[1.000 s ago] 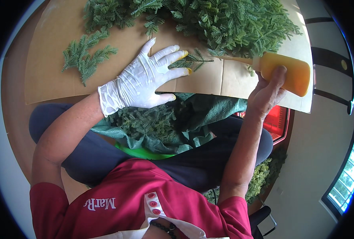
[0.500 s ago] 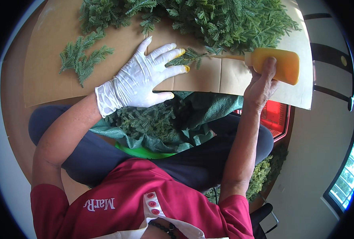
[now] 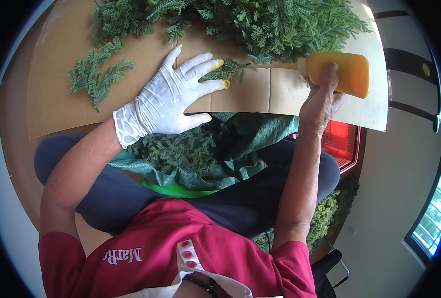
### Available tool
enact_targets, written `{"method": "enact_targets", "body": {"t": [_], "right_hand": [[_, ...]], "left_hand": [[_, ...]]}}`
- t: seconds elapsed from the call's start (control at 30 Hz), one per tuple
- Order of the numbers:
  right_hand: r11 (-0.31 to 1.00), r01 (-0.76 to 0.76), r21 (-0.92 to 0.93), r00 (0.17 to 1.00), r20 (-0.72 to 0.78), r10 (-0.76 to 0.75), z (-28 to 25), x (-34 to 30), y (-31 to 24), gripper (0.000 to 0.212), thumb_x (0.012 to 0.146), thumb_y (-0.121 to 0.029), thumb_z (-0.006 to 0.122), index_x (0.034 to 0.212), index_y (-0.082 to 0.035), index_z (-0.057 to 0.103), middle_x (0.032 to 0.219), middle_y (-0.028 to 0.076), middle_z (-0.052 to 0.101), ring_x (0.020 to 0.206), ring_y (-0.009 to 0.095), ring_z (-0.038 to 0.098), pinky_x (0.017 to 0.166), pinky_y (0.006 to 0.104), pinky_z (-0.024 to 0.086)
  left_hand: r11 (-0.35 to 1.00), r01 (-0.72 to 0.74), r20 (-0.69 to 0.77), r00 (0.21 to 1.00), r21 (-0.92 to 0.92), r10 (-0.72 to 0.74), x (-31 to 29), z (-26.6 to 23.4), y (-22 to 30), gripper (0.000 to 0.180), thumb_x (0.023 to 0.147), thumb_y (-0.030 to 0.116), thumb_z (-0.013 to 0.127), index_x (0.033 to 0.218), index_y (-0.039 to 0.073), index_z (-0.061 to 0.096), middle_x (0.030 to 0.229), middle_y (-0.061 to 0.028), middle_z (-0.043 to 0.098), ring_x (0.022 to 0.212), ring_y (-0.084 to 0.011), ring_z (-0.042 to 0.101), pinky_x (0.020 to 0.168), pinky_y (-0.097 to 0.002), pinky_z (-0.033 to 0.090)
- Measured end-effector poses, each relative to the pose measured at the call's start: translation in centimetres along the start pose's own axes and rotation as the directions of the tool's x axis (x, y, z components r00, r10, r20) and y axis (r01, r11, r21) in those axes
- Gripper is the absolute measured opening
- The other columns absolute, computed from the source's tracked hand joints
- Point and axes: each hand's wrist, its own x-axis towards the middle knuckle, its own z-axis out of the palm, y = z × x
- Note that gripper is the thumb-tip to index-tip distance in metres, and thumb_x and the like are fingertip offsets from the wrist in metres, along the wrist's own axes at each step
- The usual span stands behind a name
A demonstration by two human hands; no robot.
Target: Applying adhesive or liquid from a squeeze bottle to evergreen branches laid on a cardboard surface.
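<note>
The upper edge crops the fir-branch pile [image 3: 280,25]; the left grip [image 3: 169,95] covers part of a sprig [image 3: 234,68]; whether the nozzle [image 3: 278,65] of the squeeze bottle [image 3: 350,74] touches its stem [image 3: 248,66] is too small to tell.

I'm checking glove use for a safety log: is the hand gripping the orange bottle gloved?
No, the right hand around the orange bottle is bare; only the left hand wears a white glove.
</note>
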Motion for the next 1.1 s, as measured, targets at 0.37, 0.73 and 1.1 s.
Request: {"method": "enact_targets", "body": {"t": [0.37, 0.73, 1.1], "right_hand": [[0.999, 0.003, -0.044, 1.000, 0.032, -0.001, -0.1, 0.0, 0.1, 0.048, 0.095, -0.029, 0.065, 0.126, 0.003, 0.046, 0.110, 0.016, 0.060, 0.099, 0.027, 0.065, 0.081, 0.0363, 0.057], [0.968, -0.050, 0.246, 0.999, 0.018, 0.047, -0.5, 1.3, -2.6, 0.049, 0.099, -0.036, 0.056, 0.125, 0.004, 0.046, 0.112, 0.023, 0.062, 0.100, 0.028, 0.065, 0.081, 0.0339, 0.057], [0.942, -0.052, 0.332, 0.998, 0.060, 0.034, -0.6, 0.7, -3.2, 0.050, 0.097, -0.037, 0.059, 0.123, 0.005, 0.049, 0.106, 0.021, 0.066, 0.093, 0.025, 0.069, 0.074, 0.0281, 0.058]], "left_hand": [[1.000, -0.006, -0.011, 1.000, -0.012, 0.006, 0.1, 0.0, 0.0, 0.065, 0.077, 0.035, 0.070, 0.137, 0.017, 0.053, 0.154, -0.0099, 0.036, 0.144, -0.0254, 0.031, 0.118, -0.0580, 0.008], [0.991, -0.087, 0.006, 0.996, -0.100, 0.088, -1.6, -0.4, 0.7, 0.053, 0.077, 0.031, 0.070, 0.126, 0.014, 0.059, 0.145, -0.0094, 0.045, 0.137, -0.0265, 0.039, 0.118, -0.0575, 0.014], [0.995, -0.101, -0.130, 0.986, 0.017, 0.102, -8.3, -2.4, 4.4, 0.036, 0.076, 0.018, 0.069, 0.111, 0.012, 0.063, 0.126, -0.0085, 0.057, 0.125, -0.0282, 0.050, 0.110, -0.0510, 0.033]]}}
